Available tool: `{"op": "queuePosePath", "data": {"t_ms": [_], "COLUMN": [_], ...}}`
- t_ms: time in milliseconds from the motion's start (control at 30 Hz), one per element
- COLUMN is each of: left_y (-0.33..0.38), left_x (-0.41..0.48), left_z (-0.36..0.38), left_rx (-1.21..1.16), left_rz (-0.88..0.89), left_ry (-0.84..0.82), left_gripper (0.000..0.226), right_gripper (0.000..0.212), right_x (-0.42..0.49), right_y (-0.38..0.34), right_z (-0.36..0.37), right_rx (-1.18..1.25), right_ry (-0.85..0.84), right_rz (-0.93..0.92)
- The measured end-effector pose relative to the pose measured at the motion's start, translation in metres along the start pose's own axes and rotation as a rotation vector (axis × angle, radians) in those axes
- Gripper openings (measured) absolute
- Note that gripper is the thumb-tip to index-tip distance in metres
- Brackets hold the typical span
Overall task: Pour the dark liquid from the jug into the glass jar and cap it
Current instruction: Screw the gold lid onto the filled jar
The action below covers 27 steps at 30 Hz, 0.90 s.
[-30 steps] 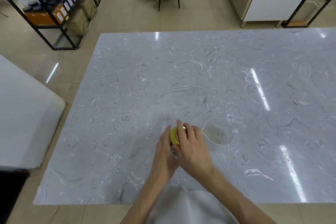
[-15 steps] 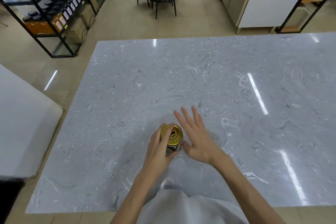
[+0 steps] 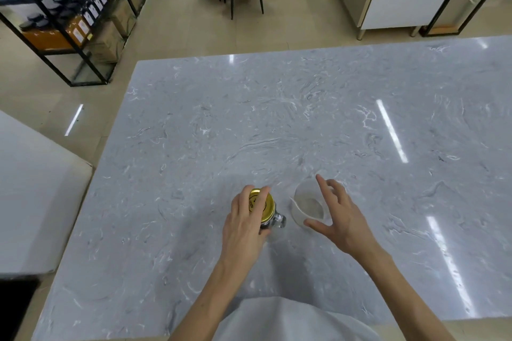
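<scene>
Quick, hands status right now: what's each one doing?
Left hand: closed around the glass jar, fingers over its gold lid.
Right hand: open, fingers spread above the jug, holding nothing.

Both bare forearms reach forward from the bottom edge over the counter (image 3: 304, 119). The left hand (image 3: 245, 225) is curled around the glass jar (image 3: 273, 220), its fingers (image 3: 259, 198) draped over the gold lid (image 3: 260, 203), apparently gripping it. The right hand (image 3: 339, 219) hovers palm down with fingers spread and slightly bent, holding nothing.
</scene>
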<state>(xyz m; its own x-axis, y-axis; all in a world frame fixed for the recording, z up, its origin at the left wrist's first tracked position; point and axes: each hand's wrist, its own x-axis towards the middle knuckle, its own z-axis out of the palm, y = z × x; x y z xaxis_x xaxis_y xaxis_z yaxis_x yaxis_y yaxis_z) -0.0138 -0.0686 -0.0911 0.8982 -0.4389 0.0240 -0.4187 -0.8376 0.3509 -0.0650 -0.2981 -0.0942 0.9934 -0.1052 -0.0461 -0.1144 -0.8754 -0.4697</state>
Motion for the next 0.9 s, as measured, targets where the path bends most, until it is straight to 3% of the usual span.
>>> {"op": "queuePosePath", "data": {"t_ms": [167, 533, 900], "left_y": [0.001, -0.022, -0.033], "left_x": [0.058, 0.229, 0.277], "left_z": [-0.006, -0.030, -0.028], "left_rx": [0.014, 0.024, 0.027], "left_rz": [-0.127, -0.312, -0.363], "left_ry": [-0.019, -0.095, -0.091], "left_gripper": [0.092, 0.097, 0.093], "right_gripper": [0.099, 0.098, 0.106], "right_x": [0.051, 0.201, 0.263], "right_y": [0.001, 0.033, 0.058], "right_z": [-0.001, -0.036, -0.044], "right_rx": [0.008, 0.095, 0.239], "right_ry": [0.066, 0.030, -0.019], "right_rz": [0.027, 0.157, 0.153]}}
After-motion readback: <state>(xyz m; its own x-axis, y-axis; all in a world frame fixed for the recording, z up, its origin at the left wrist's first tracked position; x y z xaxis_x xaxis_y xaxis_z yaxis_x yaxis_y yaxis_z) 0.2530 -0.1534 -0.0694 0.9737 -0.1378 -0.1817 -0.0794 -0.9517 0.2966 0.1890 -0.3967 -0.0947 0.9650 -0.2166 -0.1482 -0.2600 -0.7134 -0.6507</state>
